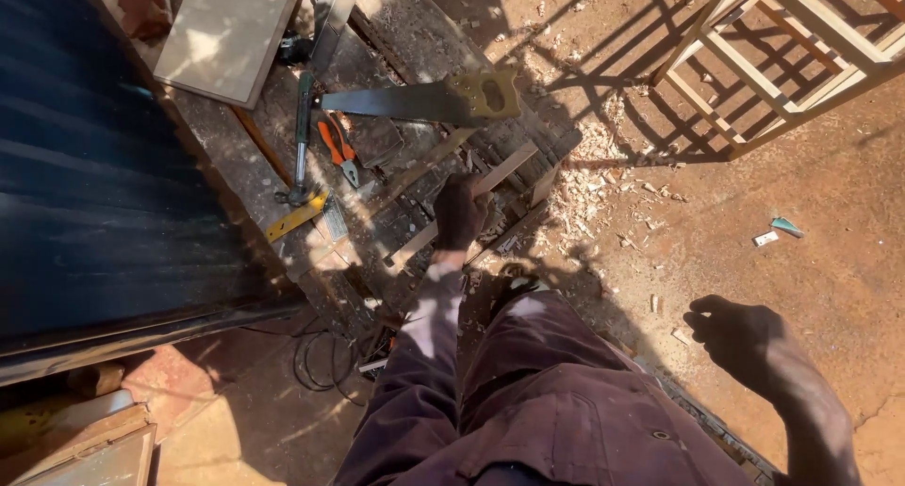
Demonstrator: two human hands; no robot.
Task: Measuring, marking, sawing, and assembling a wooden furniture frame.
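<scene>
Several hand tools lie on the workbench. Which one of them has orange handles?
The pliers, lying between the hammer and the handsaw. The hammer's shaft is dark green, and the saw's handle is yellowish-brown.

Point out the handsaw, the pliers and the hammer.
handsaw [405,101], head view, middle of the blade.
pliers [337,144], head view, orange handles.
hammer [302,132], head view, middle of the shaft.

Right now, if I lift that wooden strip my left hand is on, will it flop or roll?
The wooden strip looks thin, flat and straight, so probably stiff, light and unlikely to roll. The left hand grips near its middle, so it should balance. Sawdust around might make it slightly slippery.
</scene>
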